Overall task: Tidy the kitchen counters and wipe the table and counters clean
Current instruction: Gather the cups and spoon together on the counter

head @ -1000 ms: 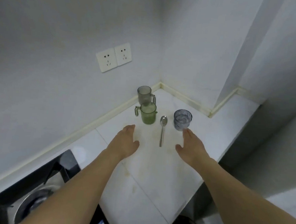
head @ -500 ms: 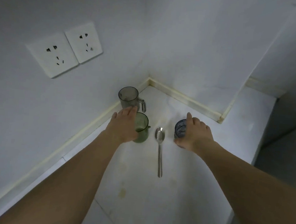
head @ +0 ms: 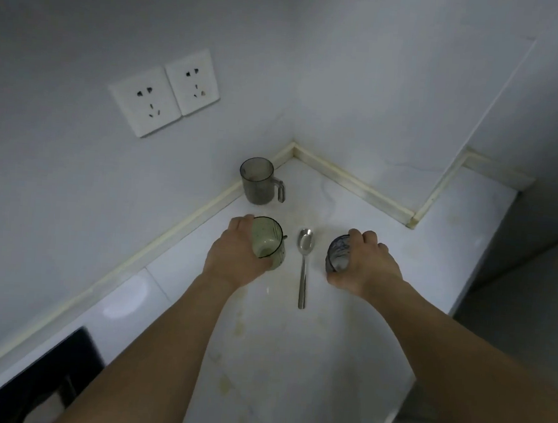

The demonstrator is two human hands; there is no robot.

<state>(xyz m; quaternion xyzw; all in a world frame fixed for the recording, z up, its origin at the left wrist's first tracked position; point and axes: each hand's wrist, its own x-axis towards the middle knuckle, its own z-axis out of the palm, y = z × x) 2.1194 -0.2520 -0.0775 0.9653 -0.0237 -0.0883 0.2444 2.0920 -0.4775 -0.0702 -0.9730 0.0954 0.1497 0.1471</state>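
At the frame's centre, the left hand [head: 234,257] holds the green cup [head: 267,242]; the right hand [head: 364,267] holds the blue glass [head: 337,253], with the spoon [head: 304,262] between on the bench [head: 293,361].

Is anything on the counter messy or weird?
Yes. Yellowish stains dot the white counter near the arms. A spoon lies loose between the green cup and blue glass the hands hold. Nothing looks broken.

Left hand [head: 234,257] hides the green cup's [head: 268,243] near side; stove [head: 27,388] cut off
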